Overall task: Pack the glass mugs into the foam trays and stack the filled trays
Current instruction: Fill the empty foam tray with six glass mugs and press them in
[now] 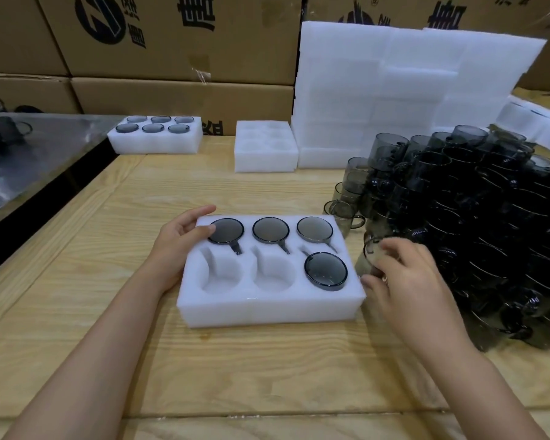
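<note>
The left hand (175, 246) clasps the far-left corner of the foam tray (267, 308); the right hand (407, 277) curls round a glass mug (372, 249) just right of the tray, at the edge of the mug pile (473, 233); four of six pockets hold packed mugs (270, 230).

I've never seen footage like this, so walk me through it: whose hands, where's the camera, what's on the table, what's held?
No machine here: a person wears one camera on the head, looking down at their bare hands. The left hand holds the foam tray on the wooden table; four mugs sit in it, two near pockets are empty. The right hand grips a loose mug at the edge of the mug pile. Behind lie a filled tray, spare foam and cardboard boxes.
</note>
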### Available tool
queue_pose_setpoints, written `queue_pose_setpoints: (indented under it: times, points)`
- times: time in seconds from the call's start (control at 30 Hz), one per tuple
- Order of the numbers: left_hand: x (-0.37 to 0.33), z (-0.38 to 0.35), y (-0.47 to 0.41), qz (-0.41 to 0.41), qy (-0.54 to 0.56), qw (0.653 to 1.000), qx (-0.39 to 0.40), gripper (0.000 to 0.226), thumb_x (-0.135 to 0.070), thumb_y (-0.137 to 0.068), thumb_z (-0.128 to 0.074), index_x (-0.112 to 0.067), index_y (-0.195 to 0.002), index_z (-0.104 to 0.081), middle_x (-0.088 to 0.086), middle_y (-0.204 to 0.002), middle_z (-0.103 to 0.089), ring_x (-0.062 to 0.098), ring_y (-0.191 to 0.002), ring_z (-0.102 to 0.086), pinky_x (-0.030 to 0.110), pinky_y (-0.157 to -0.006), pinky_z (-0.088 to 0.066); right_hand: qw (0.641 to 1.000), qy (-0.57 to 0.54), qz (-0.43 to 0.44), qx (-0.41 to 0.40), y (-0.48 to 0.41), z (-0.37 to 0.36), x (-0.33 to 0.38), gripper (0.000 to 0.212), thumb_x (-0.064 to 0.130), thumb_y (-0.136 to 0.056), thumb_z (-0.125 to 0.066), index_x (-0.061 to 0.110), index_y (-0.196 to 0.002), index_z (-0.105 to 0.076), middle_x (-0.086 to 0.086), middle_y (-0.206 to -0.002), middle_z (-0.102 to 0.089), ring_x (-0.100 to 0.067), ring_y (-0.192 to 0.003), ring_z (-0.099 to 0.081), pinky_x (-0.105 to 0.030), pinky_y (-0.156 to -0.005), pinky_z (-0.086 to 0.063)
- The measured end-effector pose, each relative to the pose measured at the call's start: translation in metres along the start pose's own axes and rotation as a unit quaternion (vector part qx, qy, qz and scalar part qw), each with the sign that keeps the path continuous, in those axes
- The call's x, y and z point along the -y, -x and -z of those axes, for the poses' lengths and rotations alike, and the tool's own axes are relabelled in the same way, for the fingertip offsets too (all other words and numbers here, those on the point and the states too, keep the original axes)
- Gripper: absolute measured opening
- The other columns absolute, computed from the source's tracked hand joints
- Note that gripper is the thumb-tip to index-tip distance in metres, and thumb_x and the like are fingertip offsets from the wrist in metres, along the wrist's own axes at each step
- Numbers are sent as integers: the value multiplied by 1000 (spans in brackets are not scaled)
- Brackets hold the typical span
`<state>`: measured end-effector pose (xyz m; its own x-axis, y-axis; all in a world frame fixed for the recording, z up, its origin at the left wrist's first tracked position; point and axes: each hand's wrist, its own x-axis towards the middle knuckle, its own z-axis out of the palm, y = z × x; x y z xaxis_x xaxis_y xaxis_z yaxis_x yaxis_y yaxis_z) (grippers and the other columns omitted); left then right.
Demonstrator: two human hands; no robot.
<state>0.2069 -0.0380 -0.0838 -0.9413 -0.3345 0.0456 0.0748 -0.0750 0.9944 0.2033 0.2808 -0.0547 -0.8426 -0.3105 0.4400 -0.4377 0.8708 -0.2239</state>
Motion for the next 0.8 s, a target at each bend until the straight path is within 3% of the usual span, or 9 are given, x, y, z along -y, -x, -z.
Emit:
queue_pose_setpoints:
  times: [0.13, 0.2, 0.33, 0.4, 0.53, 0.63, 0.8]
  points:
    - [2, 1, -1, -1, 6, 1000, 7, 35, -3, -90, -57, -20, -119, -65, -5, -87, -74, 15, -76, -70, 23, -60, -54, 988, -35, 78, -125, -10, 25, 13, 12, 5, -75, -75, -2, -76, -65, -22, -117, -54, -36, -111, -42, -40, -92, -40]
    - [2, 2, -2, -3, 5, 1000, 9, 34, -3, -90, -57, -20, -119, -64, -5, -87, -74, 15, -76, -70, 23, -60, -54, 982, -91, 113, -123, -17, 35, 29, 13, 12, -81, -71, 1, -77, -65, -22, -128, -48, -36, -121, -35, -41, -100, -36]
    - [2, 2, -1, -4, -3, 1000, 7, 34, -4, -90, -58, -20, -119, -64, -6, -87, -73, 14, -78, -70, 23, -61, -54, 958, -234, 162, 36, -32, 30, 65, 12, 20, -83, -65, 10, -77, -64, -9, -135, -48, -27, -127, -40, -26, -103, -26]
    - [3, 2, -1, -7, -3, 1000, 5, 34, -4, -90, -59, -20, -120, -65, 0, -94, -72, 18, -83, -69, 28, -68, -55, 939, -276, 167, 121, -38, 21, 77, 12, 19, -87, -65, 19, -78, -58, 2, -140, -43, -16, -128, -38, -20, -97, -28]
    - [4, 2, -3, -8, -1, 1000, 4, 34, -3, -89, -59, -19, -119, -65, 12, -104, -66, 26, -92, -64, 41, -84, -50, 928, -264, 167, 204, -45, 8, 80, 23, 22, -90, -60, 31, -74, -48, 11, -141, -38, -4, -120, -39, -3, -75, -27]
    - [6, 3, -4, -12, -4, 1000, 4, 34, -4, -89, -60, -22, -116, -66, 6, -98, -68, 24, -90, -65, 39, -81, -51, 929, -240, 174, 222, -46, 8, 78, 24, 24, -90, -60, 34, -72, -47, 13, -138, -40, -3, -116, -40, -10, -80, -29]
    - [8, 5, -6, -14, -11, 1000, 6, 33, -5, -88, -61, -26, -113, -68, -1, -92, -71, 21, -88, -67, 34, -75, -53, 937, -165, 191, 243, -46, 10, 82, 12, 28, -91, -59, 22, -81, -58, 8, -137, -40, -14, -123, -38, -32, -93, -38]
